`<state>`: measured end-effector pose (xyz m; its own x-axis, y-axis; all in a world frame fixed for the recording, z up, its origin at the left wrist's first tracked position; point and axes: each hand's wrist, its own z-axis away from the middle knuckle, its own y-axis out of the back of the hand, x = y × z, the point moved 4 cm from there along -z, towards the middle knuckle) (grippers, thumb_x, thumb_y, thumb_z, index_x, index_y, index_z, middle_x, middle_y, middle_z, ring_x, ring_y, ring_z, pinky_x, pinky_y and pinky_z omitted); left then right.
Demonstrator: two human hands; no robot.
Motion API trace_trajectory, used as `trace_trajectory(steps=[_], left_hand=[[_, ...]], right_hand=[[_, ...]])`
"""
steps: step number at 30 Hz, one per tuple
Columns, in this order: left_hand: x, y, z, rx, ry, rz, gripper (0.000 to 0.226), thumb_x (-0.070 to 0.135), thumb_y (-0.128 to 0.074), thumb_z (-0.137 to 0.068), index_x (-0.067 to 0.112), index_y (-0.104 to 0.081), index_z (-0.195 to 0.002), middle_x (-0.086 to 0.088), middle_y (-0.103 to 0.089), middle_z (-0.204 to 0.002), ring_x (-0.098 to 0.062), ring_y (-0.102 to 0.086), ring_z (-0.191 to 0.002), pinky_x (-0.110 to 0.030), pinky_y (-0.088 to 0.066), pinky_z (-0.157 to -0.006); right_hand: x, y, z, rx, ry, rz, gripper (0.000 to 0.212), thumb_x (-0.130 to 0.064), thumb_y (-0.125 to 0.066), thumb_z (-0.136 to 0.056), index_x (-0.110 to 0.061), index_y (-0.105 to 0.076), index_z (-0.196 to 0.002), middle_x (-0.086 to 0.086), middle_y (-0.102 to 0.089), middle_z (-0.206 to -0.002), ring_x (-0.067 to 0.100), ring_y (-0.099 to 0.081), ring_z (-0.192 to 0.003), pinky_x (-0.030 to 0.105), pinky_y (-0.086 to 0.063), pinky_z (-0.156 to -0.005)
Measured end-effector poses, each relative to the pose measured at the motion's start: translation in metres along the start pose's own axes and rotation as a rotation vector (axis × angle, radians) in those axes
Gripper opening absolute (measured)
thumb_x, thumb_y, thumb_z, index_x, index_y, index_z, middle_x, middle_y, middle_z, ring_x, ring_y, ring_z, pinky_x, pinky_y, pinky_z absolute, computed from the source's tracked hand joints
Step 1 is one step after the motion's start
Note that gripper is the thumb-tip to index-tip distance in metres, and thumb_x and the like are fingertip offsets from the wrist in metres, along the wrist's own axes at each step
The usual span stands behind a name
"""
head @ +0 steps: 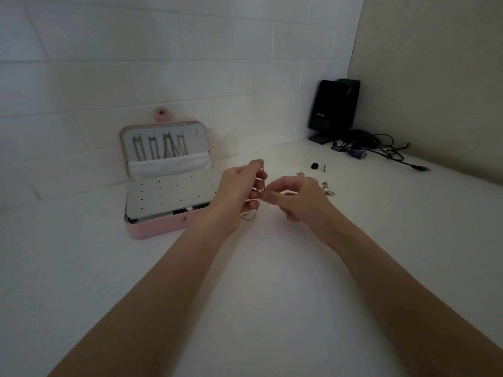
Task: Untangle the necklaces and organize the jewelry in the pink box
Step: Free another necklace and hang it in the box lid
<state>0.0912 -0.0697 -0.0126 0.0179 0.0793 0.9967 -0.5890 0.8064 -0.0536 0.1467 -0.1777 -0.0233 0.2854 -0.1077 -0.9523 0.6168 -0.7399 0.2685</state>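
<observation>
Left hand (239, 186) and right hand (296, 194) each pinch a thin necklace (261, 183) hanging upright between them, the open pink box (152, 229) just to the left.

Back wall: I see white rectangular tiles (163, 63), beyond my fingers.
Right wall: plain beige surface (435, 77), right of my fingers.
Desk: white tabletop (245, 281), beneath my fingers.
Corner: black speaker (333, 107) and tangled cables (381, 148), far right of my fingers.
Light: dim.
</observation>
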Motion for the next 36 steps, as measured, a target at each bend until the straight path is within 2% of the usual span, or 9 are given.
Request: trace_trajectory(steps=[2,4,9,13,18,22,32,34,36], left_hand=[[0.000,0.000,0.000,-0.016,-0.019,-0.051,0.028,0.029,-0.054,-0.091,0.013,-0.057,-0.068,0.005,-0.047,-0.051,-0.005,-0.039,-0.036,-0.014,-0.031,-0.038],[0.000,0.000,0.000,-0.030,-0.034,-0.068,0.027,0.030,-0.056,-0.090,0.013,-0.058,-0.070,0.005,-0.048,-0.054,-0.005,-0.039,-0.038,-0.015,-0.031,-0.038],[-0.001,0.003,-0.004,-0.018,-0.087,-0.196,0.021,0.029,-0.060,-0.088,0.016,-0.058,-0.071,0.004,-0.049,-0.058,-0.004,-0.038,-0.038,-0.016,-0.032,-0.041],[-0.001,0.010,-0.010,0.053,-0.142,-0.173,0.018,0.022,-0.060,-0.088,0.014,-0.054,-0.073,0.001,-0.047,-0.060,-0.004,-0.037,-0.039,-0.013,-0.032,-0.037],[0.000,0.014,-0.012,0.119,-0.162,-0.073,0.012,0.008,-0.055,-0.090,0.013,-0.055,-0.079,-0.002,-0.051,-0.064,-0.007,-0.045,-0.044,-0.017,-0.044,-0.043],[0.001,0.015,-0.013,0.145,-0.173,-0.011,0.015,0.003,-0.052,-0.089,0.014,-0.056,-0.079,-0.002,-0.053,-0.065,-0.008,-0.046,-0.047,-0.017,-0.043,-0.043],[0.001,0.004,-0.005,-0.033,-0.104,-0.064,0.021,0.015,-0.056,-0.091,0.010,-0.060,-0.072,-0.001,-0.050,-0.065,-0.009,-0.044,-0.049,-0.017,-0.045,-0.045],[0.002,0.003,-0.004,-0.055,-0.110,-0.089,0.018,0.015,-0.058,-0.090,0.009,-0.061,-0.073,-0.001,-0.050,-0.065,-0.009,-0.044,-0.049,-0.016,-0.045,-0.045],[0.001,0.001,-0.001,-0.077,-0.121,-0.151,0.015,0.011,-0.057,-0.090,0.009,-0.062,-0.076,-0.002,-0.053,-0.066,-0.008,-0.046,-0.049,-0.015,-0.044,-0.044]], right_hand=[[0.001,0.000,-0.001,0.034,-0.001,-0.042,0.014,-0.015,-0.072,-0.079,-0.010,-0.063,-0.087,-0.007,-0.064,-0.081,0.007,-0.049,-0.053,0.019,-0.038,-0.044],[0.002,0.000,-0.002,0.024,-0.017,-0.125,0.019,-0.012,-0.072,-0.080,-0.007,-0.060,-0.094,0.002,-0.064,-0.092,0.009,-0.055,-0.057,0.021,-0.042,-0.045],[0.002,0.001,-0.003,-0.022,-0.009,-0.236,0.002,0.000,-0.065,-0.083,-0.002,-0.064,-0.083,0.005,-0.064,-0.061,0.010,-0.055,-0.049,0.019,-0.042,-0.044],[0.002,0.010,-0.003,0.029,0.010,-0.285,0.005,0.000,-0.063,-0.084,0.003,-0.066,-0.082,0.006,-0.061,-0.059,0.011,-0.051,-0.047,0.018,-0.041,-0.044],[0.003,0.019,-0.004,0.095,0.016,-0.271,0.008,-0.001,-0.063,-0.084,0.006,-0.067,-0.083,0.006,-0.061,-0.060,0.009,-0.049,-0.046,0.016,-0.040,-0.044],[0.004,0.023,-0.003,0.124,-0.004,-0.321,0.010,-0.005,-0.064,-0.085,0.004,-0.066,-0.080,0.004,-0.062,-0.059,0.008,-0.051,-0.046,0.016,-0.040,-0.044],[0.004,0.020,-0.003,0.064,-0.152,-0.555,0.024,-0.019,-0.054,-0.093,-0.011,-0.053,-0.070,-0.004,-0.044,-0.051,0.008,-0.035,-0.042,0.016,-0.027,-0.039],[0.004,0.021,-0.004,0.119,-0.139,-0.488,0.027,-0.019,-0.049,-0.096,-0.013,-0.048,-0.070,-0.002,-0.046,-0.050,0.009,-0.036,-0.040,0.018,-0.026,-0.038],[0.003,0.023,-0.004,0.221,-0.072,-0.265,0.027,-0.019,-0.043,-0.098,-0.013,-0.045,-0.071,0.000,-0.053,-0.049,0.011,-0.039,-0.037,0.018,-0.026,-0.036]])
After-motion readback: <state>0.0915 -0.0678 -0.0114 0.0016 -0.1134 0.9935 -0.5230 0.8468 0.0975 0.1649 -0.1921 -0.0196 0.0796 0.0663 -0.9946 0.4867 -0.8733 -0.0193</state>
